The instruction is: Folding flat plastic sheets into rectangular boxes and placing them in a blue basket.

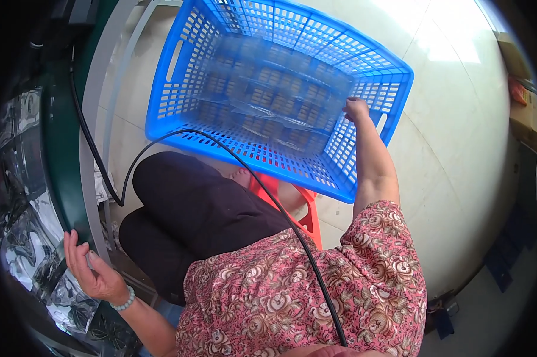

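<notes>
My right hand [356, 109] reaches into a large blue plastic basket [259, 156], near its right end wall. Its fingers are curled together beside a layer of clear plastic packages [274, 98] that covers the basket floor. Whether a package edge is caught between those fingers is hidden by the hand and the blurred, see-through plastic. My left hand [96, 275] is raised by the edge of a dark green table [69, 172], palm up, fingers apart and holding nothing. A pale bead bracelet [124, 298] circles that wrist.
Glossy clear plastic packages [27, 232] lie along the table at the left. A black cable [253, 172] runs across my lap and the basket's near rim. A red plastic stool [309, 217] stands under the basket. Cardboard boxes [527, 116] sit at the far right.
</notes>
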Tool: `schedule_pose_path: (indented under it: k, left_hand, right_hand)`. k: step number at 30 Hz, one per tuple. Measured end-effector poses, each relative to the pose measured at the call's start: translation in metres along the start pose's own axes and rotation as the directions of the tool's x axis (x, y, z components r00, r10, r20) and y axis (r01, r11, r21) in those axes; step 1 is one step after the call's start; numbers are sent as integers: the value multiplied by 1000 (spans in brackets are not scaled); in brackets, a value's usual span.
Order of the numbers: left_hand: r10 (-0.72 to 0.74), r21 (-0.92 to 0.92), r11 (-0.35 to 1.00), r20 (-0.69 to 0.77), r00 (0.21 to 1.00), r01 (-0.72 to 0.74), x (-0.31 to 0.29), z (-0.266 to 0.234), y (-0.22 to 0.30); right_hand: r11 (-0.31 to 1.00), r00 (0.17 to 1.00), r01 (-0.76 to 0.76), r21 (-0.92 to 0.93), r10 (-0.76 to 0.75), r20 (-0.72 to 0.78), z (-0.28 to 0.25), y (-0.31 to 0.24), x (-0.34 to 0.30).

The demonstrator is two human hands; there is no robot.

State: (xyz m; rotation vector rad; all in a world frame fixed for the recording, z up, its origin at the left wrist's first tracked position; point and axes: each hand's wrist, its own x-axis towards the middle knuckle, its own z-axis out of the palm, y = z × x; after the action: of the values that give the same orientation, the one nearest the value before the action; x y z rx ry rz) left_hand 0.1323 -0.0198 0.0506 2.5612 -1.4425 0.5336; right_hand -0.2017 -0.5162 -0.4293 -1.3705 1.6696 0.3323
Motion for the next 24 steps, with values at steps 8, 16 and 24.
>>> schedule_pose_path:
  k: [8,16,24]
  left_hand:
    - [-34,-55,998,38,999,36,-1,1,-6]
    - [-63,-98,993,49,997,67,2,3,0]
    - [-75,-61,995,79,994,80,10,0,6]
  right_hand:
    - [973,851,126,-194,-207,-483,16,7,65]
    - [991,979,-55,123,77,-187,22,-30,35]
    - [985,993,-118,126,115,31,28,-12,96]
